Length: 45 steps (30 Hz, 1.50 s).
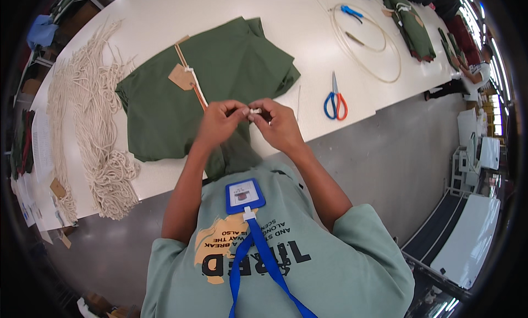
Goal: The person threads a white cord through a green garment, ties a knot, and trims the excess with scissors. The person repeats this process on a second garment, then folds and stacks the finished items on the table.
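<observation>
Both my hands meet over the near edge of a folded green cloth (231, 59). A short end of white cord (254, 111), seemingly knotted, sits between the fingertips. My right hand (280, 125) pinches it between thumb and fingers. My left hand (221, 122) is closed in a pinch at the left end of the same cord. A cardboard tag (182, 77) lies on the cloth beside an orange-brown strip and a white cord, which run down toward my left hand. Part of the green cloth hangs over the table edge below my hands.
Bundles of off-white cord (93, 125) cover the left of the white table (308, 21). Scissors (335, 100) with blue and red handles lie right of the cloth. Beyond are a coiled clear tube (393, 48), a blue-handled tool (352, 11) and a rolled green bundle (410, 29). A person (478, 73) stands far right.
</observation>
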Tool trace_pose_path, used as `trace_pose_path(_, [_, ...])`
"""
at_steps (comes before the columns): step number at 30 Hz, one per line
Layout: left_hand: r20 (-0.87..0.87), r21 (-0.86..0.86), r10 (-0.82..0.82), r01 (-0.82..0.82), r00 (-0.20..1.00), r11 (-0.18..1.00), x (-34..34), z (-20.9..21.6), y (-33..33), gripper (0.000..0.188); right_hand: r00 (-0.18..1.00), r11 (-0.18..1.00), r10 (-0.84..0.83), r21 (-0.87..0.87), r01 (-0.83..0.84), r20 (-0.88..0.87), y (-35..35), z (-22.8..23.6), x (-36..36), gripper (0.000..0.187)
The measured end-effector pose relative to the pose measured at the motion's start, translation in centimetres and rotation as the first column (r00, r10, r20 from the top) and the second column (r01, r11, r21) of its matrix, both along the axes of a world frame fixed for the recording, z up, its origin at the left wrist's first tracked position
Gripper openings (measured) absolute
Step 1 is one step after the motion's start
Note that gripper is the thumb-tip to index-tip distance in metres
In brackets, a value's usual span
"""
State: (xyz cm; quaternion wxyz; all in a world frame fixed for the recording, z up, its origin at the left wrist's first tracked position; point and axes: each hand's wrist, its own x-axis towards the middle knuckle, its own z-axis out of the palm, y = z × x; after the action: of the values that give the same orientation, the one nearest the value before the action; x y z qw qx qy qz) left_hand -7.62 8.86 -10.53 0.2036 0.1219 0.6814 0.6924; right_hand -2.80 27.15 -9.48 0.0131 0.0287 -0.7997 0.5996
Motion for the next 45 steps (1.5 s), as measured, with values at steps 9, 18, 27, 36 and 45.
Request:
trace_pose_path(9, [0.045,-0.121,-0.008,0.013,0.999,0.993,0.0,0.9,1.8,0.014,0.96,0.919,-0.21,-0.297,0.259,0.187,0.2,-1.0,2.0,0.014])
trace_pose_path(18, [0.111,-0.221,-0.056,0.08,0.992,0.972,0.1,0.0,3.7,0.016,0.93,0.893,-0.264,-0.3,0.336,0.254,1.8,-1.9,2.5,0.011])
trace_pose_path(27, [0.102,-0.28,-0.096,0.121,0.99,0.952,0.5,0.0,5.8,0.02,0.798,0.808,-0.589,0.056,0.587,0.13,8.6,-6.3,3.6,0.011])
trace_pose_path(36, [0.446,-0.024,-0.23,0.269,0.865,0.963,0.2,0.9,5.2,0.025,0.624,0.371,-0.778,0.854,0.364,0.072,20.6,-12.7,0.0,0.038])
trace_pose_path(45, [0.567,-0.052,-0.384,0.497,0.729,0.866,-0.2,-0.4,5.7,0.023,0.348,0.536,-0.765,0.238,0.81,0.542,17.8,-8.9,6.8,0.024])
